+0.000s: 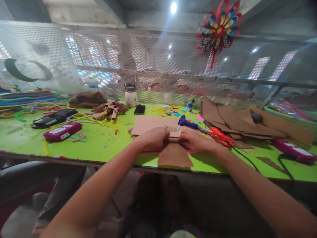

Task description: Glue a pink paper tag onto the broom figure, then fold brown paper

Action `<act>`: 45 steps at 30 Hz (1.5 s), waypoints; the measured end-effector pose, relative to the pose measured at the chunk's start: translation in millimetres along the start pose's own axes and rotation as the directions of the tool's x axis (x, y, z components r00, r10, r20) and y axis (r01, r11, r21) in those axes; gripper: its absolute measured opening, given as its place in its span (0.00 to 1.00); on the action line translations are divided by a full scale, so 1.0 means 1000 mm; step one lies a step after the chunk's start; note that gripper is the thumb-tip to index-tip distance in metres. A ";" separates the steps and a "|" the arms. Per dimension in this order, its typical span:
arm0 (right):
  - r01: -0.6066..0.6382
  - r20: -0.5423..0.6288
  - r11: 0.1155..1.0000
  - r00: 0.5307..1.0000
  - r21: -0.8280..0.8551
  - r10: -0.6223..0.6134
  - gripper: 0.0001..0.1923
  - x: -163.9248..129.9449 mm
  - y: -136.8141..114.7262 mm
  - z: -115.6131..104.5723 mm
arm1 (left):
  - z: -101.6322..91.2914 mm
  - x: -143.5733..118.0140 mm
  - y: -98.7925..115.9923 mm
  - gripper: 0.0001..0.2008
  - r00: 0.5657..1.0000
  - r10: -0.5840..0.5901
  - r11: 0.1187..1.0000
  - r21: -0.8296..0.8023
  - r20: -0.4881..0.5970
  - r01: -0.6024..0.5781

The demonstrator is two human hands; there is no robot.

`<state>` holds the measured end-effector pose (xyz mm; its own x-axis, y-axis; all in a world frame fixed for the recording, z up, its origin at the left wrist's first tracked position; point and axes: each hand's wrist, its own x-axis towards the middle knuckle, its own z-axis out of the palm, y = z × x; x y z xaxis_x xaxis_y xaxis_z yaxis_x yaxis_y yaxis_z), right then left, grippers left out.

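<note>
Head view: our left hand (154, 138) and right hand (195, 140) press down side by side on a brown card piece (174, 154) at the near edge of the green surface (104, 142). Each grip is curled onto the card's upper edge, clamping it. The card hangs toward us from the grips, long axis near-far. Red scissors (221, 136) lie just right of the card, nearer the right hand.

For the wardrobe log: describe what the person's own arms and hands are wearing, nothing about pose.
Both arms are bare: no sleeve shows on either forearm, up to the picture's lower edge. The left hand and right hand wear no gloves. No watch, bracelet or ring can be made out on the wrists or fingers, though the picture is too soft to rule out a thin ring.
</note>
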<state>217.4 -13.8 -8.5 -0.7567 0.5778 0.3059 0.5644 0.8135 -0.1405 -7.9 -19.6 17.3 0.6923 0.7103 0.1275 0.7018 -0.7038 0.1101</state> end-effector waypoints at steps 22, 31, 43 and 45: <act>-0.083 0.123 0.979 0.987 -0.184 0.107 0.02 -0.005 -0.017 -0.006 | -0.002 -0.005 0.005 0.09 0.999 0.038 0.981 0.192 -0.025 -0.032; -0.016 0.095 0.960 0.994 -0.278 0.044 0.04 -0.011 -0.027 -0.002 | 0.013 -0.018 0.004 0.09 0.970 0.222 0.928 0.328 -0.099 -0.179; 0.040 -0.121 0.905 0.988 -0.423 -0.100 0.05 -0.011 -0.031 0.008 | -0.015 0.015 -0.007 0.24 0.996 -0.071 0.921 -0.379 0.056 0.087; 0.027 -0.181 0.901 0.976 -0.434 -0.117 0.05 -0.010 -0.031 0.006 | -0.016 0.015 -0.009 0.23 0.995 -0.025 0.906 -0.419 0.100 0.064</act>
<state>205.3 -44.4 -12.9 -0.7451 0.4571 0.4857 0.6307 0.7198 0.2901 -6.6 -3.0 33.8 0.6880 0.7252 0.0259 0.6100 -0.5973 0.5207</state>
